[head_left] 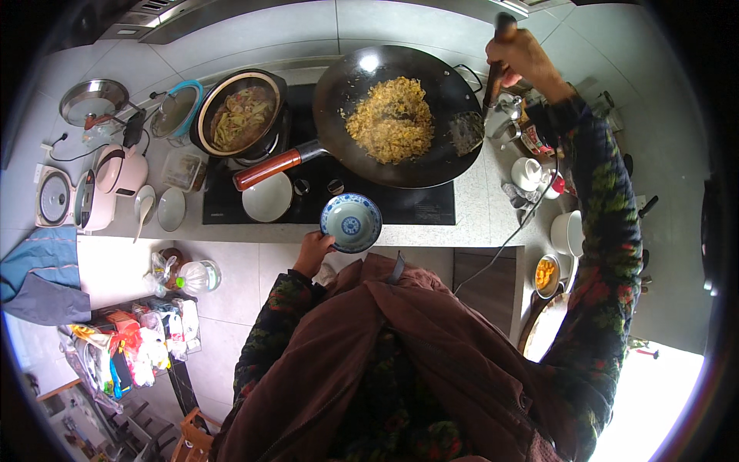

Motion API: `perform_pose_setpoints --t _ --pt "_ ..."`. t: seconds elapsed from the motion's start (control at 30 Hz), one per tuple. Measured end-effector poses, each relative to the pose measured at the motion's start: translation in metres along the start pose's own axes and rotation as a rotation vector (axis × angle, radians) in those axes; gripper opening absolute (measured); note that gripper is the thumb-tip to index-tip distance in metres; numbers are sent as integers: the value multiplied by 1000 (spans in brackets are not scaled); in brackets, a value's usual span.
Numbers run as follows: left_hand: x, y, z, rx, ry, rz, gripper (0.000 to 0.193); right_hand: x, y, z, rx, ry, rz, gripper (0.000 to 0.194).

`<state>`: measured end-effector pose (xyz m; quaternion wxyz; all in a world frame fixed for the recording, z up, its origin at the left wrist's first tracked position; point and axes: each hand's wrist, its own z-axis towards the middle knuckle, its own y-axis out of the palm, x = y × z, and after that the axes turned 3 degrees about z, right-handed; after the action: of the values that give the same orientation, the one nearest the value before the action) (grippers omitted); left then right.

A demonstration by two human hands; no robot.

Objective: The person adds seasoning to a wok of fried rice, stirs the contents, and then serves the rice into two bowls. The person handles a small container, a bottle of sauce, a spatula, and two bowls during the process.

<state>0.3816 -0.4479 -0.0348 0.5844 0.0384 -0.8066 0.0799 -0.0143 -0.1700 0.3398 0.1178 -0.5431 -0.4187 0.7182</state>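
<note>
My left hand (314, 253) grips the rim of a blue-and-white patterned bowl (350, 224), held over the front edge of the stove with nothing in it. High on the right, my right hand (522, 60) is closed round the handle of a wok spatula (466, 133). The spatula's blade lies against the right inner wall of a large dark wok (340, 150). Yellowish fried rice (398, 118) is heaped in the middle of the wok, with haze over it. The wok's wooden handle (268, 173) points left, partly above a plain white bowl (267, 202).
A clay pot (196, 124) of stew stands left of the wok on the black cooktop (398, 211). Farther left are a pink rice cooker (95, 202) and a plastic container (182, 170). At right sit a white saucepan (566, 231), a bowl of orange food (544, 273) and a trailing cord (519, 228).
</note>
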Motion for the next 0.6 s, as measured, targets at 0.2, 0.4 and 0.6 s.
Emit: perform_pose_setpoints --t 0.2,0.4,0.6 --pt "-10 9 -2 64 -283 -321 29 -4 11 39 -60 255 -103 18" --pt "-26 7 -3 -11 -230 -198 23 25 46 18 -204 -385 166 12" --pt "-43 -1 0 -194 175 355 27 -11 14 17 -127 181 185 20"
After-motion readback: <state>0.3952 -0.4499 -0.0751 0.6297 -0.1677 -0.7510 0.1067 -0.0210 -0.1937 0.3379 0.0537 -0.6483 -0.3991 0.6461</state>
